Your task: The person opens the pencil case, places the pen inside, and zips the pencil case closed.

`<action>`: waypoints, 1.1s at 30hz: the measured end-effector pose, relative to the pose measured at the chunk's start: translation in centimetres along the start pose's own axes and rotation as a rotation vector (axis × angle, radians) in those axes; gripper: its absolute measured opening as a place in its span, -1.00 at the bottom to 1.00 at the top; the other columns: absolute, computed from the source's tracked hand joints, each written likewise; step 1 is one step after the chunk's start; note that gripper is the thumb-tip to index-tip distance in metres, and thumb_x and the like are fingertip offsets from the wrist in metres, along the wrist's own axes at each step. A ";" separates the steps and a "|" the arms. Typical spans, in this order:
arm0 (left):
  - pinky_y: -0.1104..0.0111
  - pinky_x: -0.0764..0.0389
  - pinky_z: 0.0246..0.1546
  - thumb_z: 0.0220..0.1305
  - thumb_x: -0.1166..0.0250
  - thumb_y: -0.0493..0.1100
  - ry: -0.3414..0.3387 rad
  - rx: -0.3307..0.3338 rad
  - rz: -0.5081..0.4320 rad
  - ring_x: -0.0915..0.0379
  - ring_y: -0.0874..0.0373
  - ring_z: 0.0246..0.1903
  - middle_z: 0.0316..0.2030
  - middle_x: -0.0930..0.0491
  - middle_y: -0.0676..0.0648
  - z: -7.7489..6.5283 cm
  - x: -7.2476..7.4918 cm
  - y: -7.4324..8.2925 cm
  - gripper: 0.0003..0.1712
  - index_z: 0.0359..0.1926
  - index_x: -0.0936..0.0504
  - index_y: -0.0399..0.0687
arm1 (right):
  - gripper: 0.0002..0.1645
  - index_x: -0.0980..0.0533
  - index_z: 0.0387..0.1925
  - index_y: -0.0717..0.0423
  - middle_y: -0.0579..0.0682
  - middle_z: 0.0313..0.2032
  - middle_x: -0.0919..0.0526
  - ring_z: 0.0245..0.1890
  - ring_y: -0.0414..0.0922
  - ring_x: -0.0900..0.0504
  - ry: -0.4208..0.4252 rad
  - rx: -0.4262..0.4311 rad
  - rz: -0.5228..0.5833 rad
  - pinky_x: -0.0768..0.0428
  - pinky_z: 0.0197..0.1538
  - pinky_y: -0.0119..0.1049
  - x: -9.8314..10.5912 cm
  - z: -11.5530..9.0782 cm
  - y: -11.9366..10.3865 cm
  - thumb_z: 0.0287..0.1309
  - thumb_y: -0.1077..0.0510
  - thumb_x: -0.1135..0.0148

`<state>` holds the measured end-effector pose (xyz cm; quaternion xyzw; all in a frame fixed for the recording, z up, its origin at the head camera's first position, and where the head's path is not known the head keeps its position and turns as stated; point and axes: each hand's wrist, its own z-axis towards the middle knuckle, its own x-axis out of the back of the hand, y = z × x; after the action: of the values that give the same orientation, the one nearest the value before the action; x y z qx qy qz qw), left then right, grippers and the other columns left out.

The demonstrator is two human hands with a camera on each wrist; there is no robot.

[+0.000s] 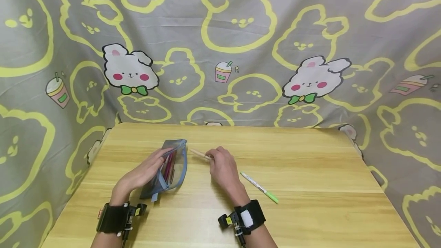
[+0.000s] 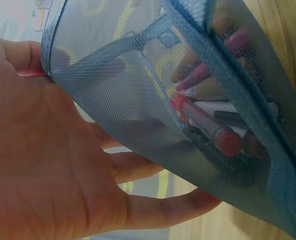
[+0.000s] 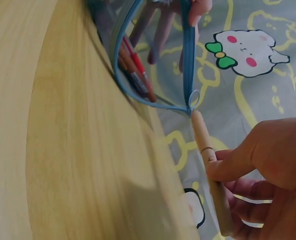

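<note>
A blue-grey mesh zip pouch (image 1: 179,167) stands with its mouth gaping on the left part of the table. Through its mesh, several pens (image 2: 208,120) show inside, some with red or pink ends. My left hand (image 1: 146,169) grips the pouch's upper edge, its fingers spread along the outside in the left wrist view. Between thumb and fingers, my right hand (image 1: 224,167) pinches a beige capped pen (image 3: 211,175). That pen's tip points at the pouch's zip corner, just beside the ring pull (image 3: 194,97). To the right of this hand lies a white and green pen (image 1: 259,187).
The wooden table (image 1: 320,171) carries all of these things. A grey curtain (image 1: 241,87) with yellow outlines and white rabbits hangs behind it and along both sides. Black camera straps (image 1: 253,217) sit on both wrists.
</note>
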<state>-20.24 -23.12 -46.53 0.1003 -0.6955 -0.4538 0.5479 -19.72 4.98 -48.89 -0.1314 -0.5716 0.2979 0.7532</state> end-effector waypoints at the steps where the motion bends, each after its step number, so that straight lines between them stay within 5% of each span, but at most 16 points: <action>1: -0.36 0.01 0.39 0.69 0.34 -0.16 0.000 -0.002 0.005 0.12 -0.44 0.50 0.51 -0.08 -0.43 0.0 0.0 0.0 -0.42 0.57 -0.13 -0.28 | -0.70 -0.75 -0.13 0.09 -0.04 -0.30 -0.66 -0.34 -0.12 -0.59 -0.006 -0.005 0.006 -0.58 -0.30 -0.33 0.1 -0.1 -0.1 0.14 0.44 -0.34; 21: -0.36 -0.06 0.37 0.68 0.32 -0.20 0.010 -0.023 0.026 0.06 -0.45 0.48 0.49 -0.11 -0.46 0.1 0.0 -0.1 -0.43 0.55 -0.15 -0.31 | -0.78 -0.73 -0.09 0.16 -0.04 -0.33 -0.74 -0.40 -0.28 -0.63 -0.205 -0.042 0.242 -0.60 -0.35 -0.45 0.2 -0.7 -1.9 0.21 0.34 -0.39; 33: -0.39 -0.05 0.36 0.67 0.31 -0.18 0.015 0.021 0.037 0.08 -0.48 0.48 0.49 -0.08 -0.48 -0.1 0.1 0.1 -0.43 0.56 -0.16 -0.27 | -0.77 -0.72 -0.09 0.27 -0.01 -0.36 -0.73 -0.42 -0.29 -0.64 -0.231 -0.081 0.337 -0.61 -0.36 -0.50 -0.8 0.0 -3.9 0.21 0.37 -0.36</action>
<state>-20.15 -23.15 -46.40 0.0965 -0.6980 -0.4355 0.5602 -18.66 1.43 -47.39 -0.2204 -0.6354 0.4097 0.6163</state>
